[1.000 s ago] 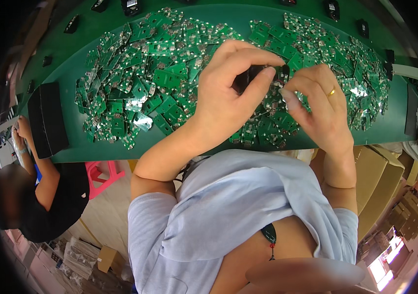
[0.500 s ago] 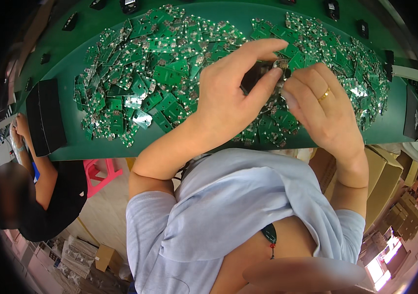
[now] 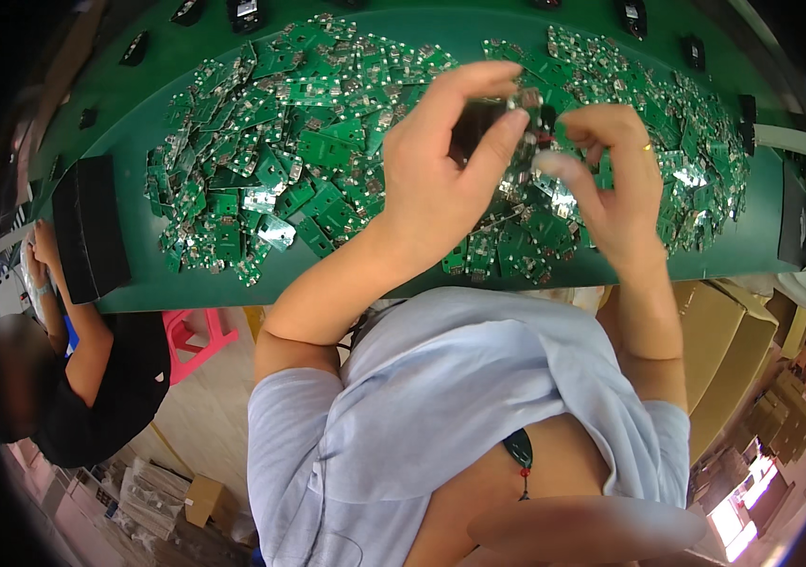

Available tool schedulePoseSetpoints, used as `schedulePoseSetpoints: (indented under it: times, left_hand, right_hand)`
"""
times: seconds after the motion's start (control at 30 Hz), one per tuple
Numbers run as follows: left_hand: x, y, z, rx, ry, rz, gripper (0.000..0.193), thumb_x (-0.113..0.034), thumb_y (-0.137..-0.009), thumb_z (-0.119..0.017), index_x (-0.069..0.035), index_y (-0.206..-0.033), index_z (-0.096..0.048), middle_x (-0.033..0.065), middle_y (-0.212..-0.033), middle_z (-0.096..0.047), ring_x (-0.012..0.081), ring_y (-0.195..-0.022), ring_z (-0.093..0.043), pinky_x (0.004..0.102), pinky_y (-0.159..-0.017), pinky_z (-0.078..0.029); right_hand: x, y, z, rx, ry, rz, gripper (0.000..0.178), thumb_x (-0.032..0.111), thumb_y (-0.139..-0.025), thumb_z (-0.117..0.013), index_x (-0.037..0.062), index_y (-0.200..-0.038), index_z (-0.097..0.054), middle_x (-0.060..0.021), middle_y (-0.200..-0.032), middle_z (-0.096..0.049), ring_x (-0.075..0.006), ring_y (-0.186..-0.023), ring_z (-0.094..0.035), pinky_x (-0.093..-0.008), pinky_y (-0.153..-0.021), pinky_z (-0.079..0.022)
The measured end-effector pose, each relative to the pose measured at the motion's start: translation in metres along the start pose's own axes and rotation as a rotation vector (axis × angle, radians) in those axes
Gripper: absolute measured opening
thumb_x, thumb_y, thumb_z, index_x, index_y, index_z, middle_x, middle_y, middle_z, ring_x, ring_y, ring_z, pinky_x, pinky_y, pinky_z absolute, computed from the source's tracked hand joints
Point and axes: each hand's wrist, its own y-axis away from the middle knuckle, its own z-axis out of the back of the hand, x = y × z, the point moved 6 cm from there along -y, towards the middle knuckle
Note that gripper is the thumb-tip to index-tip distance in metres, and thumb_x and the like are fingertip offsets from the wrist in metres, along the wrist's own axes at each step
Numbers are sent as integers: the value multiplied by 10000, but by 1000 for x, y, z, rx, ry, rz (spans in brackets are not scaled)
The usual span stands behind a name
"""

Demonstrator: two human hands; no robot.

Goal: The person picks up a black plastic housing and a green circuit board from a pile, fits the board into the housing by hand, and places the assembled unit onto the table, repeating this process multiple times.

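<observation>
My left hand [image 3: 429, 175] is raised over the heap of green circuit boards [image 3: 327, 146], thumb and fingers curled round a small dark piece with shiny metal parts [image 3: 528, 98]. Much of that piece is hidden by the fingers and blurred, so its exact kind does not show. Just to the right, my right hand [image 3: 628, 175] has thumb and forefinger apart, with a gold ring on one finger. Nothing can be made out between those fingers. More loose circuit boards [image 3: 696, 151] lie beyond and beside the right hand.
A black box [image 3: 91, 227] stands at the table's left end, and another dark box [image 3: 797, 215] at the right. Small black devices [image 3: 634, 17] lie along the far side. Cardboard boxes [image 3: 729, 350] are below right. A person [image 3: 91, 387] sits at the left by a pink stool [image 3: 197, 342].
My right hand has drawn back from the piece in my left hand, its thumb and forefinger parting. The left hand has shifted slightly left and up with the dark piece.
</observation>
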Motion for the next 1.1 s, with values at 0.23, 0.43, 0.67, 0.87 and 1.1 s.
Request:
schedulePoseSetpoints:
  times: [0.23, 0.43, 0.67, 0.87, 1.1]
  left_hand:
    - [2, 3, 3, 7, -98, -61, 268, -100, -865, -542, -20, -1119, -528, 78, -951, -572, 143, -794, -558, 249, -701, -455]
    - [24, 4, 2, 110, 362, 414, 286, -76, -850, -552, -1, -1124, -528, 58, -1028, -590, 106, -907, -538, 239, -799, -434]
    - [24, 7, -4, 233, 457, 459, 258, -2, -793, -574, -16, -1046, -531, 38, -968, -591, 89, -880, -537, 236, -772, -435]
    - [12, 11, -8, 138, 422, 458, 285, 50, -785, -532, -20, -1059, -498, 39, -997, -575, 110, -918, -542, 237, -804, -434]
    - [9, 16, -7, 29, 428, 353, 254, -26, -849, -525, -18, -1092, -451, 52, -1000, -562, 97, -890, -535, 233, -763, -444]
  right_hand:
    - [-14, 22, -14, -245, -824, -644, 409, 54, -843, -580, 15, -1190, -367, -44, -780, -562, -98, -704, -544, -224, -642, -450]
    - [-2, 30, -16, -61, -997, -654, 343, 29, -839, -573, 26, -1120, -377, -28, -759, -537, -100, -691, -534, -227, -644, -438]
    - [17, 22, -2, -72, -168, -249, 377, 43, -702, -698, 51, -1045, -540, -52, -754, -534, -144, -674, -526, -249, -585, -436]
    - [40, 17, 3, -207, 153, 311, 395, 44, -541, -667, 83, -934, -659, -39, -827, -539, -200, -719, -518, -275, -550, -451]
    - [32, 12, 8, -249, 129, 283, 305, -2, -574, -648, 47, -874, -632, -55, -796, -560, -211, -703, -533, -299, -577, -451]
